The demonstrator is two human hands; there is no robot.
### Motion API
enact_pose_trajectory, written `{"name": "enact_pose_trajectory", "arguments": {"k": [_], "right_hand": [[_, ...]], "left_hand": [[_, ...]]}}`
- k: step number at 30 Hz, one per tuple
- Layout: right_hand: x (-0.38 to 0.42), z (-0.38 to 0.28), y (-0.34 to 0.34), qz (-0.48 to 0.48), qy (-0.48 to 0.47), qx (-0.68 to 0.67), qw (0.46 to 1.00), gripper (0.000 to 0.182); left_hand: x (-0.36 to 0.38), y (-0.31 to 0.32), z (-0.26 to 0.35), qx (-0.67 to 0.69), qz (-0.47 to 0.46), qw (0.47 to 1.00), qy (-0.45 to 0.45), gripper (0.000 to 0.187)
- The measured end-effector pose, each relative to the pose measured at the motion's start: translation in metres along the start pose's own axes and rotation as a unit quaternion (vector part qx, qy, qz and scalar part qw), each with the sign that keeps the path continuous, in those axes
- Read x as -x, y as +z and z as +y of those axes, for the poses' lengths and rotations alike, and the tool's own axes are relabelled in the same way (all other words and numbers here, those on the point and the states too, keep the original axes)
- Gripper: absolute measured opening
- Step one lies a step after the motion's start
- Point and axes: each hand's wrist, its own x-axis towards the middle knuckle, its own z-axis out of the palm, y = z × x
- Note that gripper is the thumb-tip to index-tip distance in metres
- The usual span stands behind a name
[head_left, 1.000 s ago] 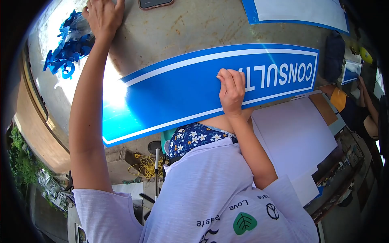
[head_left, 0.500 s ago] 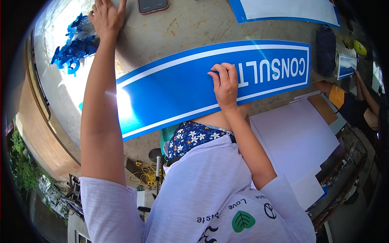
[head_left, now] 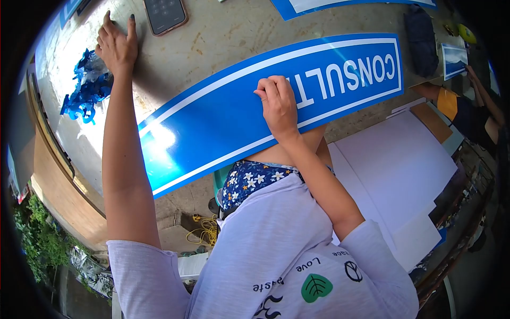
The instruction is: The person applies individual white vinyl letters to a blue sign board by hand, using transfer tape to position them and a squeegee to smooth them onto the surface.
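One long blue sign with a white border and inverted white letters reading CONSULT slants over the near edge of the grey table, overhanging the person's lap. The right hand is on it beside the T, fingers curled toward the thumb; whether they pinch anything, I cannot tell. The left hand, fingers spread, is over the table's left side, beside a heap of curled blue scraps mixed with clear film; whether a bag contains them is unclear. A dark-screened phone and a blue-bordered white sheet lie beyond the sign. A dark blue bundle sits near the table's right edge.
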Motion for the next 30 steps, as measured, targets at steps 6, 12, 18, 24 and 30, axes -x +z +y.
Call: {"name": "enact_pose_trajectory", "arguments": {"k": [6, 12, 18, 24, 30], "right_hand": [[0.000, 0.003, -0.003, -0.004, -0.028, 0.010, 1.000, 0.013], [-0.004, 0.014, -0.020, -0.130, 0.024, -0.199, 0.971, 0.012], [0.004, -0.001, -0.038, -0.179, 0.064, -0.170, 0.967, 0.009], [0.034, -0.009, -0.061, -0.145, 0.113, -0.082, 0.979, 0.006], [0.054, -0.010, -0.068, -0.123, 0.180, -0.252, 0.943, 0.008]], "left_hand": [[0.000, 0.000, -0.001, -0.016, -0.003, 1.000, 0.003, 0.072], [0.000, 0.002, -0.002, -0.022, -0.002, 1.000, 0.002, 0.073], [0.000, 0.001, 0.001, -0.020, -0.005, 1.000, -0.011, 0.071], [0.000, 0.001, 0.004, -0.027, -0.001, 0.999, -0.020, 0.064], [-0.002, 0.000, 0.004, -0.027, -0.008, 0.999, -0.028, 0.060]]}}
